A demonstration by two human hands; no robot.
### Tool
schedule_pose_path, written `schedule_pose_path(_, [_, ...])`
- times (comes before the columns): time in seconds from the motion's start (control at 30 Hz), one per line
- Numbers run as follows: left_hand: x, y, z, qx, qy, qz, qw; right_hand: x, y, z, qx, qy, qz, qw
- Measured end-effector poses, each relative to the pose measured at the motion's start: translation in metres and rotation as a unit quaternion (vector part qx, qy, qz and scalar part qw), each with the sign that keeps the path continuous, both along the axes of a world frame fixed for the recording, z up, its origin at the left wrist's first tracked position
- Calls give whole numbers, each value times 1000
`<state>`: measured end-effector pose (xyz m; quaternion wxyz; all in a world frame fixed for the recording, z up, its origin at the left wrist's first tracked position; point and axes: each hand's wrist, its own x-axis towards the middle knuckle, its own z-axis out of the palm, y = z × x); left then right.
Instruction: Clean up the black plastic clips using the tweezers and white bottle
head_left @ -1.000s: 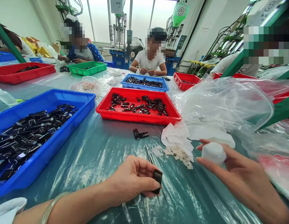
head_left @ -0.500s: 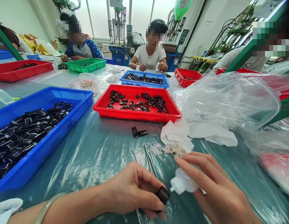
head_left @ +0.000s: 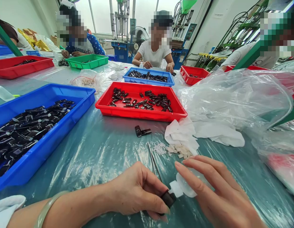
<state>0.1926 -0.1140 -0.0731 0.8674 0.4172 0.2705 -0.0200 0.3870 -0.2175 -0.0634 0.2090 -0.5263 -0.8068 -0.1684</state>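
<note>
My left hand [head_left: 143, 193] pinches a small glossy black part [head_left: 169, 198] between thumb and fingers. A pair of metal tweezers [head_left: 153, 160] runs out from behind this hand, points away from me; whether the hand holds it is hidden. My right hand [head_left: 222, 193] is curled round a translucent white squeeze bottle [head_left: 186, 185]. The bottle lies tilted, its nozzle pointing left and meeting the black part's end. Just beyond are small pale pieces [head_left: 179, 150] and a heap of tiny white bits [head_left: 160, 148]. Two or so black parts [head_left: 142, 131] lie farther out.
A red tray [head_left: 142, 113] with scattered black parts stands ahead. On the left is a blue tray [head_left: 66, 126] full of black pieces. Crumpled white tissue [head_left: 180, 131] and clear plastic bags [head_left: 232, 95] cover the right side. Across the table a person [head_left: 155, 52] works behind another blue tray [head_left: 149, 83].
The bottle's nozzle has come up against the black part in my left hand, where a small gap showed before. The view has shifted slightly.
</note>
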Motion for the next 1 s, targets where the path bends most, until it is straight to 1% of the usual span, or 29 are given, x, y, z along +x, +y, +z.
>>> schedule_pose_path(0.17, [0,0,0,7,0,-14,1000,-3,-2,2,4,1,6,1000])
schedule_pose_path(0.43, [-1,1,2,18,1,-24,1000,-10,-3,5,-22,37,-12,999])
schedule_pose_path(0.57, [-1,1,2,21,3,-23,1000,-9,-2,5,-18,42,-3,999])
schedule_pose_path(0.83, [-1,2,3,16,14,-20,1000,-4,-3,3,-40,41,1,998])
schedule_pose_path(1.0, [-3,1,1,17,12,-22,1000,0,-2,4,-47,17,15,999])
